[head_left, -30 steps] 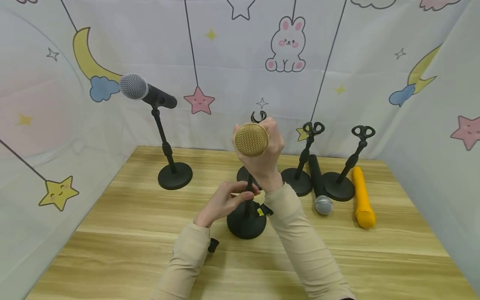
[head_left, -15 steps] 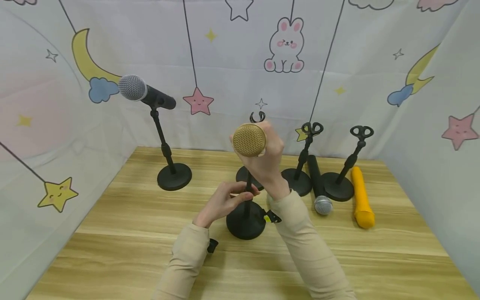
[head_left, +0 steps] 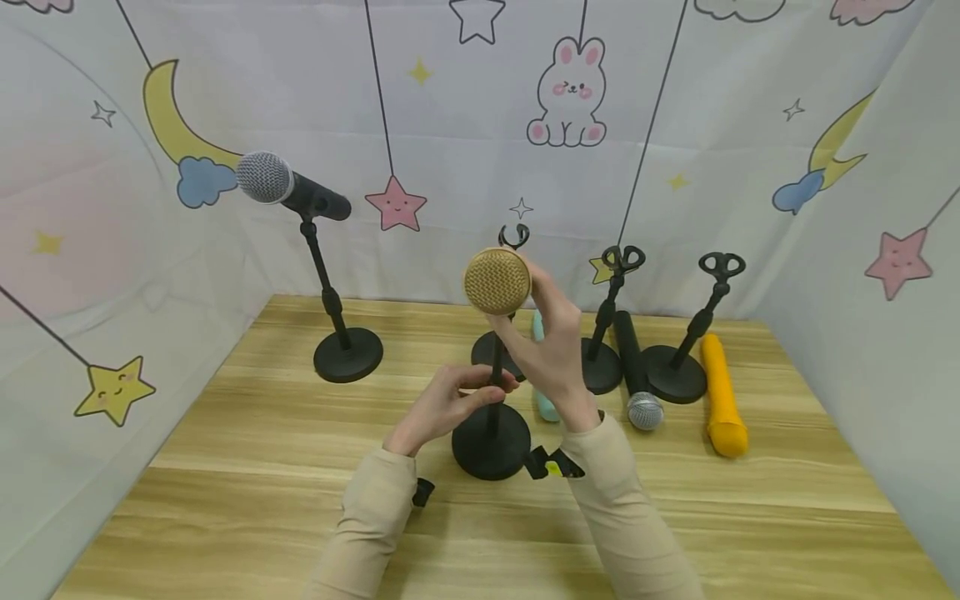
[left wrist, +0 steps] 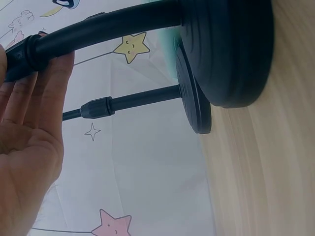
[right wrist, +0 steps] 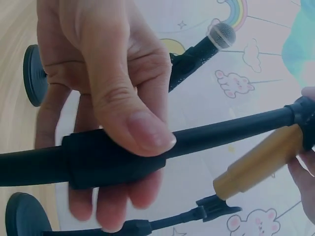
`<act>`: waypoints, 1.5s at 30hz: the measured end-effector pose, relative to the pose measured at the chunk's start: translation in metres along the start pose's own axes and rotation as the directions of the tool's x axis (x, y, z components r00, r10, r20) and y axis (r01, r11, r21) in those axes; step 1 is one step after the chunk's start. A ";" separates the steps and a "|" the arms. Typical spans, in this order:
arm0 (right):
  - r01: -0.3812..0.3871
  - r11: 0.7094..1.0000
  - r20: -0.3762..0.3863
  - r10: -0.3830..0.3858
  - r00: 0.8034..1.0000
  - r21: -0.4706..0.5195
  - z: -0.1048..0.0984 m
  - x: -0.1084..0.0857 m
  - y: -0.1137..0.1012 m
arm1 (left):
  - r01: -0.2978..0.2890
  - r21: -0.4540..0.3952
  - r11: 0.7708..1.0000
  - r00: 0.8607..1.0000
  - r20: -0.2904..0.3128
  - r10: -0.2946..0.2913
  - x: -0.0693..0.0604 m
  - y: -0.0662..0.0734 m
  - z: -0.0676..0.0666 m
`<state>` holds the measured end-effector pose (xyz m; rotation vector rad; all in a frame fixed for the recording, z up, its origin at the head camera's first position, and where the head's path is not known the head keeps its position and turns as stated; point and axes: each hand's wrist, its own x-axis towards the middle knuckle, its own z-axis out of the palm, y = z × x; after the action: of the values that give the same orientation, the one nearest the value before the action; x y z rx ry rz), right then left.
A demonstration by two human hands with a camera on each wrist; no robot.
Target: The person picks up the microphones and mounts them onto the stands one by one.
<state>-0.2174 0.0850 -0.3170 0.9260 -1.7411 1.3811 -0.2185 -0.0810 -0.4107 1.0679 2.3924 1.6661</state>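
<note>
A gold microphone (head_left: 497, 282) points its mesh head at me, above a black desk stand (head_left: 491, 454). My right hand (head_left: 553, 354) holds it with thumb and fingers at either side. In the right wrist view, the gold handle (right wrist: 261, 164) slopes from the clip at the stand's top, where fingertips show at the frame edge. Lower down, my left hand (head_left: 446, 408) grips the stand's pole. Its thumb lies over the pole's collar in the right wrist view, fingers beneath. The left wrist view shows that palm (left wrist: 29, 152) beside the pole (left wrist: 108, 27).
A black microphone (head_left: 300, 192) sits in a stand at left. Behind stand more stands with bare clips (head_left: 624, 260). A mint microphone (head_left: 546, 407), a black microphone (head_left: 633, 367) and an orange microphone (head_left: 725, 400) lie on the wooden table (head_left: 247, 467). Printed cloth hangs around it.
My right hand has shifted slightly right and down, its fingers less wrapped over the gold microphone. The mint microphone behind it has come into sight. My left hand keeps its place on the pole.
</note>
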 end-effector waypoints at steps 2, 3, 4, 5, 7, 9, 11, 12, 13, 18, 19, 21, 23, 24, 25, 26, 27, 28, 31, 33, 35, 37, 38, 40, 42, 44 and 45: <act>-0.028 0.999 -0.004 0.028 1.000 0.021 -0.002 -0.005 0.000 | -0.006 -0.009 1.000 1.000 0.002 0.006 0.000 0.000 -0.001; -0.044 0.999 -0.008 0.044 0.999 0.031 -0.003 -0.007 0.000 | -0.008 -0.011 1.000 1.000 0.003 0.008 -0.001 0.000 -0.001; -0.061 0.997 -0.011 0.062 0.998 0.045 -0.004 -0.010 0.000 | -0.006 -0.017 1.000 1.000 0.005 0.006 -0.001 0.001 -0.001; -0.081 0.995 -0.015 0.082 0.997 0.057 -0.005 -0.013 0.000 | -0.006 -0.021 1.000 1.000 0.007 0.006 -0.001 0.001 -0.002; -0.127 0.989 -0.020 0.129 0.991 0.082 -0.008 -0.020 0.000 | -0.010 -0.021 1.000 1.000 0.008 0.010 -0.001 0.002 -0.002; -0.176 0.979 -0.020 0.179 0.984 0.105 -0.010 -0.026 0.001 | -0.014 -0.022 1.000 1.000 0.008 0.014 -0.002 0.002 -0.003; -0.222 0.968 -0.017 0.226 0.974 0.118 -0.011 -0.033 0.003 | -0.019 -0.029 0.999 1.000 0.009 0.019 -0.002 0.002 -0.003; -0.242 0.962 -0.013 0.245 0.969 0.124 -0.012 -0.037 0.004 | -0.021 -0.030 0.999 1.000 0.011 0.021 -0.002 0.002 -0.003; -0.256 0.958 -0.008 0.259 0.966 0.127 -0.013 -0.040 0.005 | -0.019 -0.035 0.999 1.000 0.012 0.019 -0.002 0.002 -0.003; -0.300 0.943 0.037 0.298 0.954 0.144 -0.016 -0.058 0.014 | 0.012 -0.047 0.999 0.999 0.038 -0.010 -0.002 0.002 -0.004; -0.308 0.941 0.046 0.305 0.951 0.142 -0.016 -0.061 0.015 | 0.014 -0.046 0.999 0.999 0.047 -0.011 -0.002 0.003 -0.005; -0.320 0.938 0.059 0.315 0.947 0.133 -0.017 -0.066 0.019 | 0.017 -0.040 0.999 0.997 0.070 -0.014 -0.002 0.003 -0.007; -0.332 0.936 0.073 0.325 0.943 0.119 -0.016 -0.070 0.022 | 0.015 -0.027 1.000 0.996 0.093 -0.012 -0.003 0.004 -0.009; -0.338 0.935 0.080 0.330 0.940 0.111 -0.016 -0.072 0.023 | 0.018 -0.015 1.000 0.995 0.102 -0.017 -0.003 0.005 -0.011; -0.343 0.934 0.086 0.335 0.938 0.104 -0.016 -0.073 0.025 | 0.022 -0.004 1.000 0.994 0.107 -0.021 -0.004 0.005 -0.012; -0.348 0.932 0.094 0.339 0.936 0.099 -0.016 -0.075 0.026 | 0.034 0.000 0.999 0.994 0.109 -0.033 -0.005 0.006 -0.014; -0.353 0.931 0.106 0.343 0.933 0.092 -0.015 -0.076 0.027 | 0.047 0.007 0.999 0.994 0.100 -0.047 -0.006 0.007 -0.015; -0.359 0.930 0.118 0.348 0.930 0.086 -0.015 -0.077 0.028 | 0.059 0.015 0.998 0.994 0.088 -0.060 -0.006 0.008 -0.016; -0.379 0.922 0.153 0.364 0.919 0.080 -0.015 -0.079 0.031 | 0.068 0.044 0.997 0.997 0.024 -0.069 -0.008 0.012 -0.019; -0.399 0.914 0.182 0.380 0.907 0.075 -0.016 -0.081 0.033 | 0.040 0.085 0.996 0.999 -0.027 -0.037 -0.008 0.014 -0.021; -0.419 0.904 0.219 0.393 0.893 0.084 -0.017 -0.082 0.034 | 0.005 0.126 0.992 0.998 -0.063 0.003 -0.008 0.017 -0.022; -0.437 0.894 0.276 0.398 0.875 0.095 -0.018 -0.082 0.036 | -0.015 0.159 0.987 0.995 -0.092 0.030 -0.009 0.020 -0.025; -0.446 0.889 0.308 0.399 0.864 0.101 -0.018 -0.082 0.037 | -0.029 0.169 0.985 0.993 -0.106 0.047 -0.009 0.022 -0.026; -0.464 0.878 0.375 0.393 0.839 0.118 -0.018 -0.083 0.038 | -0.049 0.179 0.983 0.987 -0.140 0.074 -0.009 0.025 -0.027; -0.489 0.864 0.441 0.393 0.807 0.124 -0.018 -0.083 0.039 | -0.083 0.208 0.975 0.975 -0.187 0.123 -0.009 0.028 -0.027; -0.512 0.850 0.490 0.396 0.776 0.123 -0.018 -0.084 0.040 | -0.126 0.248 0.961 0.952 -0.241 0.187 -0.008 0.031 -0.026; -0.523 0.844 0.509 0.401 0.762 0.118 -0.018 -0.085 0.041 | -0.146 0.268 0.952 0.939 -0.265 0.218 -0.008 0.033 -0.024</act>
<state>-0.2098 0.1179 -0.4069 1.0742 -2.3176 1.8527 -0.2055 -0.0988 -0.3753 1.1863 2.8284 1.7261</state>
